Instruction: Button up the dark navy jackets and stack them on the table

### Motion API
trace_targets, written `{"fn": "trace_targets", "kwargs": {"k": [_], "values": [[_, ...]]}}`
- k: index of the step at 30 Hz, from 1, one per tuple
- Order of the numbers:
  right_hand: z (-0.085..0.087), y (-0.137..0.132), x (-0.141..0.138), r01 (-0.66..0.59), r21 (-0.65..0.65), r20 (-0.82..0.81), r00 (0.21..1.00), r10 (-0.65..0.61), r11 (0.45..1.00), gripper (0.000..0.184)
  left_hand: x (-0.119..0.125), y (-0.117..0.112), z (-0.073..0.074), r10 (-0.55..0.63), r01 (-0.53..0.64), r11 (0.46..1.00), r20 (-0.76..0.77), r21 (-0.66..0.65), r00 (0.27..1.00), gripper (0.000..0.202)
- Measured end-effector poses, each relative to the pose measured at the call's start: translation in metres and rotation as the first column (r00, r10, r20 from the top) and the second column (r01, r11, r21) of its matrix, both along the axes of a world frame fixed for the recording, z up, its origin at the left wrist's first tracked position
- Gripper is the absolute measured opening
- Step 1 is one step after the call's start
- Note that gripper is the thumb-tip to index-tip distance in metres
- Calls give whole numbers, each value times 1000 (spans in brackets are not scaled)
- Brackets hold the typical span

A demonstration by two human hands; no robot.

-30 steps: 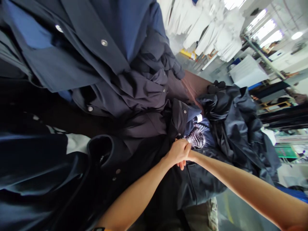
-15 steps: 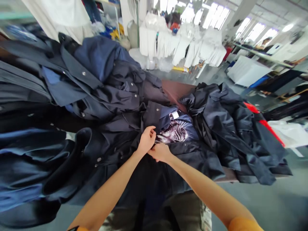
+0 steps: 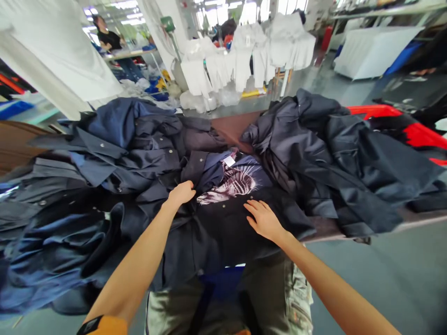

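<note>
Far left: heaped dark garments (image 3: 129, 149), rumpled, metal snaps showing. Left hand (image 3: 181, 193) beside left edge of jacket opening, fingers curled, thumb side toward print; cannot tell if cloth pinched. Middle: dark jacket (image 3: 223, 228) spread between both hands, near edge of table, front parted, white label (image 3: 229, 161) and striped animal print (image 3: 240, 181) exposed. Right hand (image 3: 265, 221) palm down over jacket front, fingers loosely spread, nothing gripped. Right: second dark pile (image 3: 307, 153), then red-and-black garment (image 3: 377, 111) behind it.
</note>
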State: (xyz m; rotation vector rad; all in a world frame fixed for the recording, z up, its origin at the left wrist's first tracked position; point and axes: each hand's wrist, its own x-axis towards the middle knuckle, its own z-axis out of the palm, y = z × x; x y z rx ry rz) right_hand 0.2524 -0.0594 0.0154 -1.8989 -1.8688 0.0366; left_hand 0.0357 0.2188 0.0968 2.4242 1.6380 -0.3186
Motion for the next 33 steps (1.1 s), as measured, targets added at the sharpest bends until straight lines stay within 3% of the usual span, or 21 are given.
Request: {"fn": "trace_targets", "kwargs": {"k": [4, 7, 9, 11, 14, 17, 19, 22, 24, 30, 33], "values": [[-13, -8, -3, -12, -33, 78, 997, 15, 999, 40, 5, 2, -4, 81, -81, 995, 16, 53, 997, 34], [-11, -7, -5, 21, -63, 101, 995, -15, 998, 42, 13, -6, 0, 160, -164, 978, 41, 125, 986, 36], [-8, -6, -6, 81, -80, 111, 991, -72, 993, 47, 16, -17, 7, 147, -158, 968, 74, 194, 986, 33], [-6, -5, -6, 129, -91, 113, 987, -118, 988, 51, 18, -34, 13, 9, -57, 948, 153, 312, 988, 29], [-4, -5, -6, 128, -96, 112, 987, -118, 987, 51, 19, -68, 10, -392, 271, 867, 236, 419, 889, 23], [-4, -5, -6, 123, -102, 107, 988, -112, 987, 50, 20, -98, -16, -663, 578, 741, 235, 342, 711, 19], [-4, -5, -6, 122, -111, 108, 988, -110, 986, 50, 21, -107, -40, -694, 623, 715, 223, 317, 684, 20], [-3, -4, -6, 123, -130, 115, 987, -108, 984, 50, 19, -104, -69, -665, 584, 739, 222, 337, 713, 22], [-3, -4, -7, 122, -141, 116, 988, -106, 982, 50, 17, -100, -79, -648, 559, 753, 248, 347, 720, 21], [2, 1, -13, 141, -98, 85, 987, -133, 985, 39, 16, -106, -76, -507, 392, 855, 386, 340, 771, 17], [10, 11, -19, 115, -39, 25, 993, -114, 993, 29, 17, -109, -75, -412, 300, 909, 511, 289, 754, 16]]}}
